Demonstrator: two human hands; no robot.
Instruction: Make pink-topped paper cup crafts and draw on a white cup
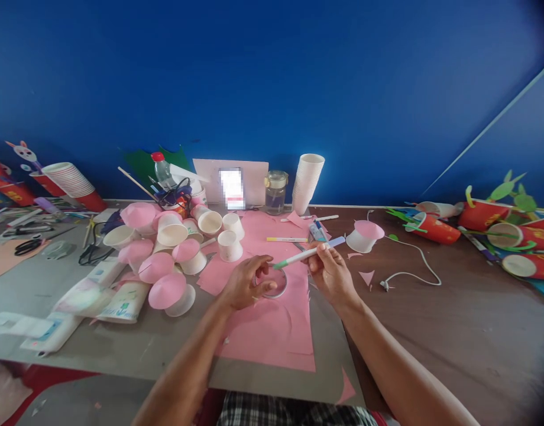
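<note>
My right hand (332, 272) is closed around a white felt-tip marker (298, 257), which has a green end toward my left hand and a pale purple end on the other side. My left hand (249, 283) is just left of the green end, its thumb and fingers apart and curved. Partly hidden below that hand, a round object with a thin rim (277, 294) rests on the pink paper (267, 343); whether the hand touches it I cannot tell. Behind the hands, a yellow-and-white marker (286, 239) lies on the paper.
Several paper cups with pink cone tops (168, 290) crowd the left. A tall cup stack (308, 183), a glass jar (276, 192) and a lit phone (232, 188) stand at the back. Rightward are another pink-topped cup (365, 236), a white cable (425, 254) and red cups (482, 213).
</note>
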